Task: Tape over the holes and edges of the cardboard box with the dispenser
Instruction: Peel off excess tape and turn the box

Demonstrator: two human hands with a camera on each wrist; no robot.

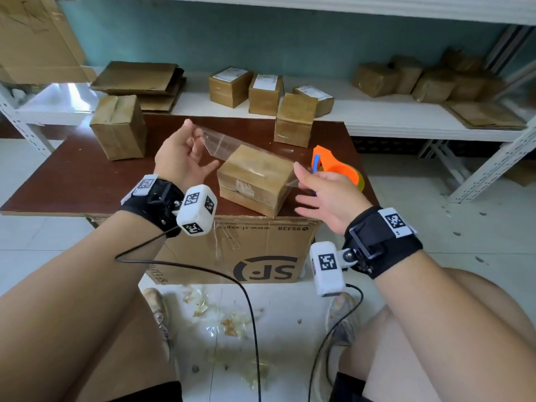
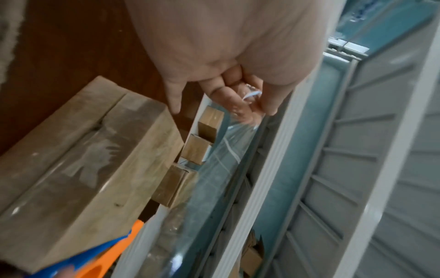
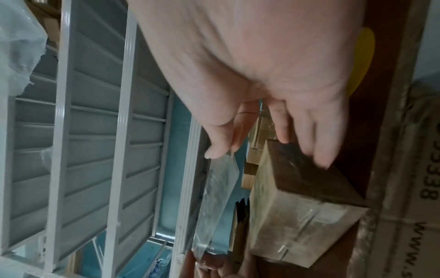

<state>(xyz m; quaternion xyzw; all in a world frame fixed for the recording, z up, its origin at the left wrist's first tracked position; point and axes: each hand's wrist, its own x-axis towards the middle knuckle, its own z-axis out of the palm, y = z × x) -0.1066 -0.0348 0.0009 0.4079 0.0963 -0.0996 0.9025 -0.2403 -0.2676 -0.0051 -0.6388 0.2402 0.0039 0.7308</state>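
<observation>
A small cardboard box (image 1: 255, 178) with tape over its top sits near the front edge of the brown table (image 1: 72, 181). A cut strip of clear tape (image 1: 229, 143) stretches in the air above it. My left hand (image 1: 195, 132) pinches its far-left end between thumb and fingers (image 2: 238, 97). My right hand (image 1: 301, 175) pinches the other end by the box's right side, thumb against forefinger (image 3: 219, 150), other fingers spread. The orange tape dispenser (image 1: 333, 165) stands on the table just behind my right hand, held by neither hand.
Two more taped boxes (image 1: 119, 126) (image 1: 294, 120) stand farther back on the table. The white shelf (image 1: 377, 111) behind holds several boxes and flattened cardboard (image 1: 139, 79). A large printed carton (image 1: 246, 250) sits under the table front. Tape scraps (image 1: 226, 323) litter the floor.
</observation>
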